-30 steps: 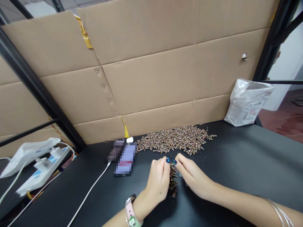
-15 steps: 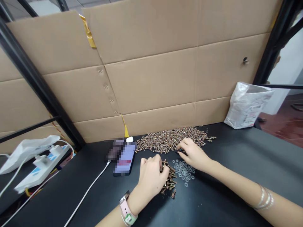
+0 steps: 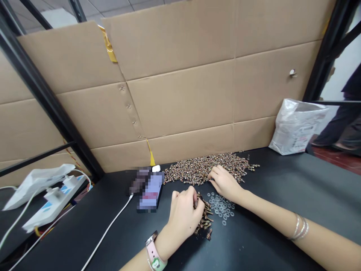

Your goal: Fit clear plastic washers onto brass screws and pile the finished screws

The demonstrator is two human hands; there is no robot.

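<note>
Left hand (image 3: 183, 217) curled right against a front-to-back strip of screws (image 3: 205, 222), can't tell if pinching, right hand (image 3: 224, 184) loose and farther off.

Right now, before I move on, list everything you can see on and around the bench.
large screw pile: many, copper-brown, back of the bench
small screw heap: many, copper-brown, front of the bench
clear washers: many, translucent, right of the small heap
black bench top: one, black, under these
phone: one, blurred, left of the pile
white cable: one, white, running to the phone
power strip: one, white, far left
plastic bag: one, white-grey, back right
cardboard panels: several, tan, behind the bench
left hand: pink watch, at the small heap
right hand: silver bangles, at the pile's edge
</note>
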